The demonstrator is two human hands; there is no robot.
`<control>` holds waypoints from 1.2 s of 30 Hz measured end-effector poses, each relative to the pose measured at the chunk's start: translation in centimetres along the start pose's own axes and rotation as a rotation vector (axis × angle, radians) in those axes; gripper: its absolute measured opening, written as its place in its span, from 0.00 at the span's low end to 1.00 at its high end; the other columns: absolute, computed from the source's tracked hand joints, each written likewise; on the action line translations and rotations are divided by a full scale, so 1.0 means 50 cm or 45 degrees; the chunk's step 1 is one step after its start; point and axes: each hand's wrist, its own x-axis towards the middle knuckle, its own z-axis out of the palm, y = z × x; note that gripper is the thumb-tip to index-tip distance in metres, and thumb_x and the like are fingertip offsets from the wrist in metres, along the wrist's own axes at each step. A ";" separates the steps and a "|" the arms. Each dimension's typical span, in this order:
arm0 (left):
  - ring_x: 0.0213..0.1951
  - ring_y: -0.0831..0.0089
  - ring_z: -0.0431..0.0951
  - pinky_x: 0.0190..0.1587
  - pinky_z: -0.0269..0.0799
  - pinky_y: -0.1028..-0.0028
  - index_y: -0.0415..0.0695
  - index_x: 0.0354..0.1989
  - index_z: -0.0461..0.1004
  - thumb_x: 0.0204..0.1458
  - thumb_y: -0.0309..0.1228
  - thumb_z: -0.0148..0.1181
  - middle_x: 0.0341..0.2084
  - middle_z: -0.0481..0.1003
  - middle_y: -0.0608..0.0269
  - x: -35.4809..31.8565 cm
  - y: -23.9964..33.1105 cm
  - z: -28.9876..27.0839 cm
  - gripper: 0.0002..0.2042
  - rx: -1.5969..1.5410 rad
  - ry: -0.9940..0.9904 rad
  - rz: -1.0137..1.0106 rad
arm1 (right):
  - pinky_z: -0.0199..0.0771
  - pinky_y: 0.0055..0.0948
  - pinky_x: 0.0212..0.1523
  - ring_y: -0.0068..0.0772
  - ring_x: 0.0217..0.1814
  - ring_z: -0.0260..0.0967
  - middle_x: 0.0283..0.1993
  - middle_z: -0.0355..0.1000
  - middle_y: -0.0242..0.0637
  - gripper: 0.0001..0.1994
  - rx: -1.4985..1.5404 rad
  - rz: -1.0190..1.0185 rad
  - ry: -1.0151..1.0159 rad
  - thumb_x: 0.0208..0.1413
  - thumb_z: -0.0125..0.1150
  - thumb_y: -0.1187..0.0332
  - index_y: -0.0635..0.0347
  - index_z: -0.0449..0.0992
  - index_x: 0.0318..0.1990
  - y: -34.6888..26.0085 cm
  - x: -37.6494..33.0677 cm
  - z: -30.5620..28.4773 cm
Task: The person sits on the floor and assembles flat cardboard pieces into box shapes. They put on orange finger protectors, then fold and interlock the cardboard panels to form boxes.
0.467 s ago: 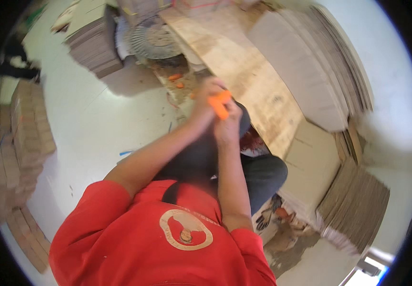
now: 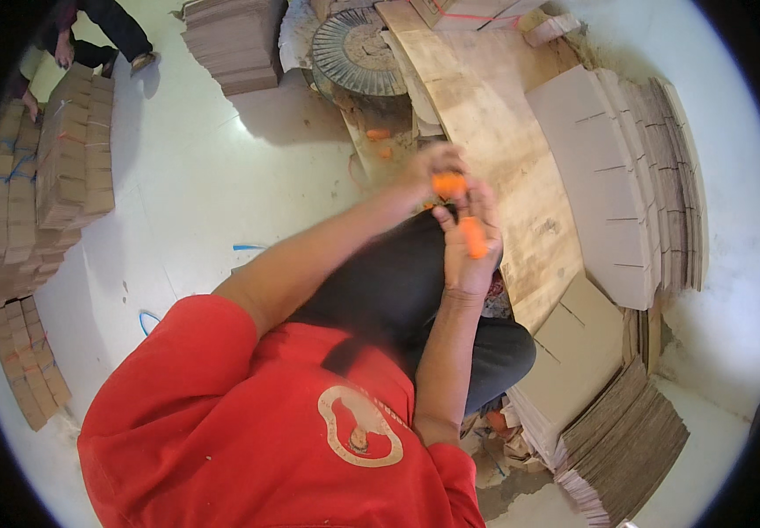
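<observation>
My left hand (image 2: 435, 167) is blurred. Its fingers curl around a bright orange lump with a bumpy surface (image 2: 448, 185), whose exact kind I cannot make out. Just below it my right hand (image 2: 461, 264) is turned palm up, its fingers partly stretched. A short, rounded, tube-like orange piece (image 2: 474, 238) lies against this palm. The two hands are close together above my bent legs in dark trousers (image 2: 371, 273), beside the edge of a long wooden board (image 2: 521, 176).
Small orange pieces (image 2: 378, 134) lie beyond my hands, near a round ribbed grey object (image 2: 358, 53). Flat cardboard stacks (image 2: 587, 167) lean along the right side. Tied cardboard bundles (image 2: 76, 150) stand at left, where another person's legs (image 2: 120, 31) show.
My hands were close together around the orange material; now they are slightly apart, with an orange piece at each. The right palm has turned up. The view has shifted, showing another person at upper left.
</observation>
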 end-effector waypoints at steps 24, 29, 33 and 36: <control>0.51 0.60 0.68 0.50 0.67 0.62 0.44 0.40 0.76 0.38 0.26 0.58 0.54 0.67 0.57 0.059 -0.222 -0.168 0.16 1.997 -0.221 0.625 | 0.62 0.41 0.45 0.40 0.57 0.62 0.58 0.64 0.46 0.28 0.905 -0.070 -0.130 0.58 0.53 0.52 0.57 0.61 0.62 -0.016 0.008 -0.100; 0.52 0.60 0.68 0.51 0.67 0.64 0.44 0.40 0.77 0.39 0.26 0.58 0.55 0.67 0.58 0.074 -0.242 -0.183 0.16 2.009 -0.267 0.516 | 0.62 0.42 0.44 0.40 0.56 0.62 0.57 0.64 0.45 0.28 0.920 -0.090 -0.124 0.58 0.54 0.53 0.56 0.61 0.62 -0.018 0.007 -0.099; 0.57 0.52 0.64 0.54 0.64 0.61 0.48 0.48 0.74 0.47 0.38 0.59 0.55 0.65 0.53 0.068 -0.230 -0.191 0.18 2.055 -0.434 0.562 | 0.62 0.42 0.44 0.39 0.56 0.62 0.57 0.64 0.45 0.27 0.907 -0.075 -0.124 0.58 0.54 0.54 0.56 0.61 0.62 -0.017 0.004 -0.106; 0.55 0.51 0.65 0.53 0.64 0.61 0.47 0.46 0.75 0.49 0.38 0.58 0.53 0.67 0.51 0.073 -0.226 -0.166 0.16 1.939 -0.455 0.541 | 0.62 0.41 0.44 0.39 0.55 0.61 0.57 0.64 0.44 0.27 0.901 -0.069 -0.131 0.58 0.54 0.54 0.56 0.61 0.62 -0.018 0.006 -0.102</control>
